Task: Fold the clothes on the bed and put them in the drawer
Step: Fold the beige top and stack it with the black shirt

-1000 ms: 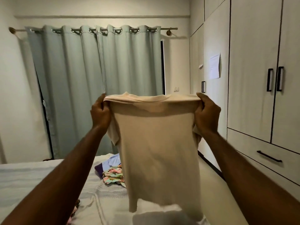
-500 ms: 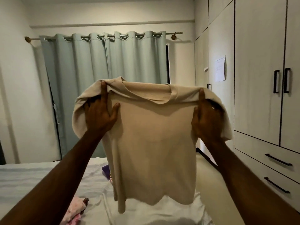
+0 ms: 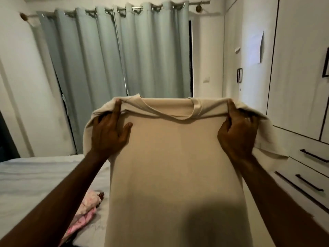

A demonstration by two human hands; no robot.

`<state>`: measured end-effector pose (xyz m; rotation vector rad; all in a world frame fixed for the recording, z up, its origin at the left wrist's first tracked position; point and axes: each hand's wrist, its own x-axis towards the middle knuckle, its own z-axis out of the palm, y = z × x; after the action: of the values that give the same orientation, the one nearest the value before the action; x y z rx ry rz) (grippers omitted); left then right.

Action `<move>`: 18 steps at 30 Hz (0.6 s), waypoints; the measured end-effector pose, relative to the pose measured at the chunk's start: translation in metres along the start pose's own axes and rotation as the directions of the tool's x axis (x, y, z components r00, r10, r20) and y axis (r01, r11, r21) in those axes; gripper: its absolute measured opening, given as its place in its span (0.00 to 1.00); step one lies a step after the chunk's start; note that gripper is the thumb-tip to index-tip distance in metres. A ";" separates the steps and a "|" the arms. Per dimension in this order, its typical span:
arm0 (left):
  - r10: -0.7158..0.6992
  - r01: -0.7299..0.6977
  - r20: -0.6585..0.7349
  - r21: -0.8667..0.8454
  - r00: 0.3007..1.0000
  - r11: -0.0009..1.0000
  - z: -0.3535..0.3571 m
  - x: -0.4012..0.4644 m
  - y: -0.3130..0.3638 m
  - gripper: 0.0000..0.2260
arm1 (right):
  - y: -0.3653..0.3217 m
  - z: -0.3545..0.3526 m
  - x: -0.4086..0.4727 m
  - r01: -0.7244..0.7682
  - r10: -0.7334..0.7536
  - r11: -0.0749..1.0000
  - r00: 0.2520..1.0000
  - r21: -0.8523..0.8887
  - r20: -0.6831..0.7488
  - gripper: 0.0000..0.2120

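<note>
Both hands, left (image 3: 108, 132) and right (image 3: 237, 130), grip the beige shirt (image 3: 174, 157) at its shoulders, sleeves turned back. Folding has barely begun; pink clothes (image 3: 83, 213) below the left hand wait, drawers (image 3: 302, 168) shut.

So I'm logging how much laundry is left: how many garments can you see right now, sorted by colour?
Beige: 1, the beige T-shirt held up by the left hand and right hand.
Pink: 1, the pink garment lying crumpled on the bed.
Total: 2 in view; the shirt may hide others behind it.
</note>
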<state>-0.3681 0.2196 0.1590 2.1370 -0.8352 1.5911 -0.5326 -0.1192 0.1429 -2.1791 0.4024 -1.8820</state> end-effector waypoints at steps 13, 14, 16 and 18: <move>-0.082 0.178 0.597 -0.104 0.798 0.979 0.155 -0.259 -0.005 0.42 | 0.131 0.100 -0.223 -0.065 0.115 0.991 0.872 -0.120 0.476 0.31; -0.090 0.187 0.599 -0.102 0.796 0.977 0.158 -0.265 -0.006 0.42 | 0.136 0.104 -0.231 -0.066 0.116 0.991 0.862 -0.118 0.494 0.31; -0.093 0.179 0.592 -0.088 0.800 0.980 0.168 -0.275 -0.008 0.42 | 0.149 0.115 -0.243 -0.053 0.107 0.992 0.847 -0.117 0.521 0.31; -0.126 0.198 0.567 -0.066 0.814 0.978 0.182 -0.276 -0.009 0.42 | 0.157 0.127 -0.249 -0.049 0.098 0.993 0.858 -0.109 0.505 0.31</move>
<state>-0.2817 0.1874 -0.1586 2.5394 -0.8539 0.7931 -0.4492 -0.1782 -0.1608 -2.5627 0.4614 -1.1898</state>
